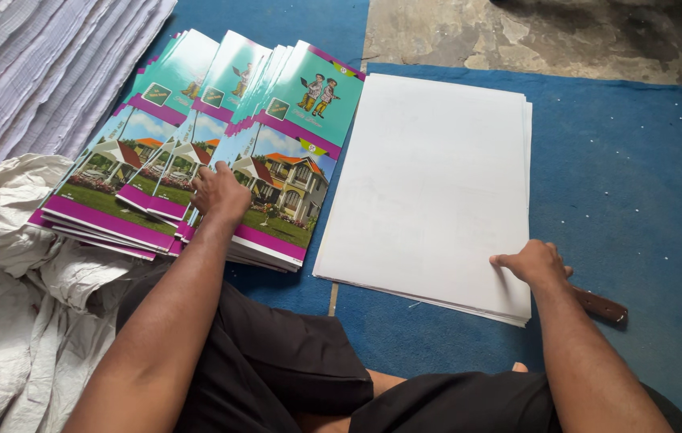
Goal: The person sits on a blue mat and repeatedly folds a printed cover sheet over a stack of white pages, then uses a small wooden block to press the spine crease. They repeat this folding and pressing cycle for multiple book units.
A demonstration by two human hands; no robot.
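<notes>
Hands of a seated person work over paper goods laid on a blue mat, seen from a head-worn camera looking down. The left hand rests on top of a fanned spread of printed covers, each showing a house with a lawn below, a teal panel with two cartoon figures above, and purple bands. Its fingers are curled downward and held close together, their tips pressing the covers near the middle of the spread. The right hand lies on the lower right corner of a stack of plain white sheets, which sits just right of the covers. Its fingers are bent, with the index finger stretched left along the top sheet. A brown wooden handle pokes out from behind that hand, on the mat. Crumpled white sacking lies at the left, and stacked ruled pages fill the top left corner.
</notes>
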